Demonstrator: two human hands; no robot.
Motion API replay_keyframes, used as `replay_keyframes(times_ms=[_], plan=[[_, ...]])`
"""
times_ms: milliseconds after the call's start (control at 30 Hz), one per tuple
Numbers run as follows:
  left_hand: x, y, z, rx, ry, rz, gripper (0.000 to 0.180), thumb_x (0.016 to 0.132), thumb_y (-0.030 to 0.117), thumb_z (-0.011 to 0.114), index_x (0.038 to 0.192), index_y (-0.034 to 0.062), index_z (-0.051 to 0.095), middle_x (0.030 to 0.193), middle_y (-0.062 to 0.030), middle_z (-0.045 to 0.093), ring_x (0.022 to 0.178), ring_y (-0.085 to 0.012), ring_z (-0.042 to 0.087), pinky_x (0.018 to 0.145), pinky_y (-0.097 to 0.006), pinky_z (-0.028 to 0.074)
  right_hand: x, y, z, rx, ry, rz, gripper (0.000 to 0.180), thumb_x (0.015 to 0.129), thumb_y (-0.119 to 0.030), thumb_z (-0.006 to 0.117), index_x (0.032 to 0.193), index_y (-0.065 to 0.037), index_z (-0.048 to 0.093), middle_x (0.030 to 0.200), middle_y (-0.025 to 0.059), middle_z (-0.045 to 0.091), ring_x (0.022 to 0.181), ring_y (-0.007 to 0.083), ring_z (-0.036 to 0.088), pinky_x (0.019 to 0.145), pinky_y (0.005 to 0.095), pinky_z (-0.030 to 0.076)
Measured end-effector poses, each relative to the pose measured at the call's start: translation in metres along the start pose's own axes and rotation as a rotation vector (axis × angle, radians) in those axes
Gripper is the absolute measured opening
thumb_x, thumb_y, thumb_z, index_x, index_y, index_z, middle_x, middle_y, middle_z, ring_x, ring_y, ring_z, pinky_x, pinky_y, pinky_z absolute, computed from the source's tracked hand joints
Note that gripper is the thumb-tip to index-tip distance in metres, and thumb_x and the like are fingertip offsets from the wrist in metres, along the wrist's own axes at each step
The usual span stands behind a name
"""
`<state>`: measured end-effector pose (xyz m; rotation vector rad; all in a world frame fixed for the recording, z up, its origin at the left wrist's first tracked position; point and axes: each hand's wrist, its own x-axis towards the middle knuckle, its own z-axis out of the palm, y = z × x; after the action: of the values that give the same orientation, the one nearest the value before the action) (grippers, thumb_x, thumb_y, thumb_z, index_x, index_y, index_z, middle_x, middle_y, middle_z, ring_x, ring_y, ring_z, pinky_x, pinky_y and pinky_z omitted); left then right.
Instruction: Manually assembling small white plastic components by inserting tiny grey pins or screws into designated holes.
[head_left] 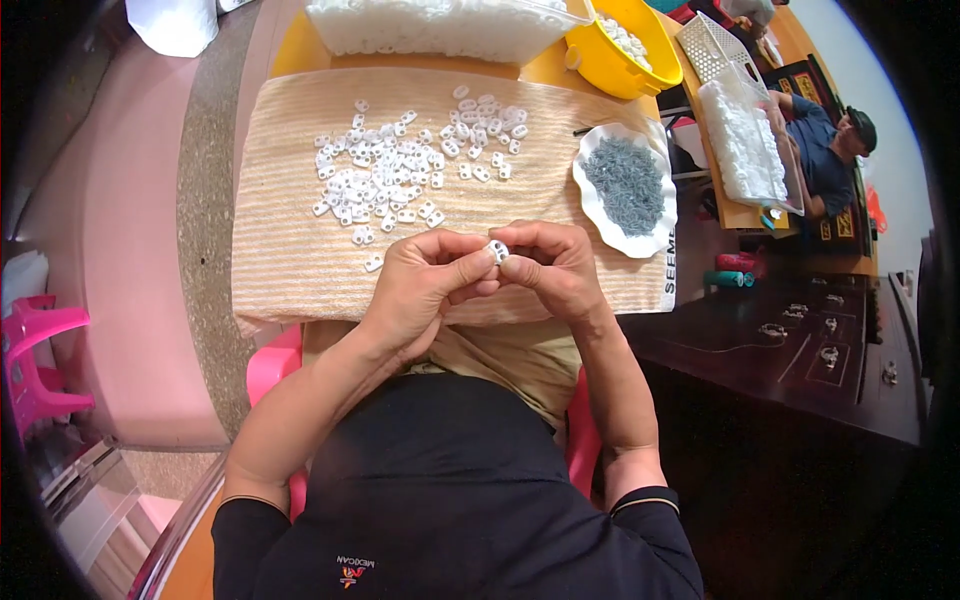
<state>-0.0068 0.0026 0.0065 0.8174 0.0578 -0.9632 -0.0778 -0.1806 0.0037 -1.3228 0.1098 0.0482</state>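
Observation:
Close to my body, above the table's near edge, my left hand (437, 274) and my right hand (548, 262) meet fingertip to fingertip. Both are closed in a pinch on one small white two-holed plastic piece (498, 249). Past my left hand spreads a loose pile of similar white two-holed pieces (385, 172). A smaller group of rounded white pieces (485, 124) lies farther back. To the right, a white scalloped dish (661, 222) holds a heap of small grey translucent parts (624, 188).
A striped cloth (285, 225) covers the table. At the back stand a clear bin (440, 40) of white pieces and a yellow basket (625, 70). At the right, another person (830, 150) sits by a clear box (740, 140) of white pieces. A pink stool (40, 360) stands left.

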Motion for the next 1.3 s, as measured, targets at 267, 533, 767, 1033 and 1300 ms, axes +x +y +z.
replay_keyframes(times_ms=[267,533,767,1033,1300], plan=[[0.003,0.001,-0.003,-0.046,-0.077,0.003,0.018,0.087,0.005,0.067,0.103,0.0002,0.061,0.092,-0.0075,0.067,0.082,-0.0136,0.065,0.074,-0.026,0.057,0.001,-0.001,0.004,0.023,-0.006,-0.008,0.027,0.087,-0.002,0.066,0.112,0.007,0.061,0.103,0.0116,0.066,0.091,0.0181,0.066,0.08,0.0297,0.057],[0.003,0.008,0.0,-0.061,-0.146,-0.013,0.017,0.087,0.006,0.067,0.1,0.0032,0.057,0.094,-0.0063,0.066,0.085,-0.0129,0.064,0.077,-0.025,0.056,0.007,0.001,0.004,-0.031,-0.061,-0.155,0.026,0.086,-0.002,0.067,0.111,0.003,0.064,0.096,0.0034,0.059,0.086,0.0094,0.059,0.073,0.0214,0.05],[0.001,0.005,-0.002,-0.059,-0.206,-0.007,0.012,0.087,0.006,0.067,0.095,0.0041,0.058,0.092,-0.0061,0.066,0.084,-0.0127,0.065,0.077,-0.025,0.057,0.003,-0.006,0.007,-0.041,-0.075,-0.134,0.029,0.084,-0.006,0.07,0.11,0.003,0.065,0.096,0.0063,0.06,0.088,0.0132,0.058,0.077,0.0247,0.048],[0.004,0.003,-0.004,-0.059,-0.097,-0.004,0.007,0.087,0.004,0.067,0.089,0.0041,0.061,0.092,-0.0065,0.067,0.082,-0.0143,0.066,0.076,-0.027,0.058,0.003,-0.006,0.015,-0.176,-0.008,-0.1,0.027,0.085,-0.005,0.068,0.111,0.004,0.064,0.095,0.0071,0.062,0.086,0.0126,0.059,0.074,0.0239,0.048],[0.006,-0.001,-0.006,-0.05,0.032,0.078,0.011,0.086,0.005,0.068,0.094,0.005,0.06,0.09,-0.0055,0.066,0.082,-0.0128,0.065,0.074,-0.025,0.055,0.006,-0.006,0.034,-0.868,0.099,-0.521,0.039,0.078,-0.001,0.073,0.114,0.001,0.061,0.091,0.0117,0.061,0.074,0.0162,0.062,0.063,0.0262,0.051]])
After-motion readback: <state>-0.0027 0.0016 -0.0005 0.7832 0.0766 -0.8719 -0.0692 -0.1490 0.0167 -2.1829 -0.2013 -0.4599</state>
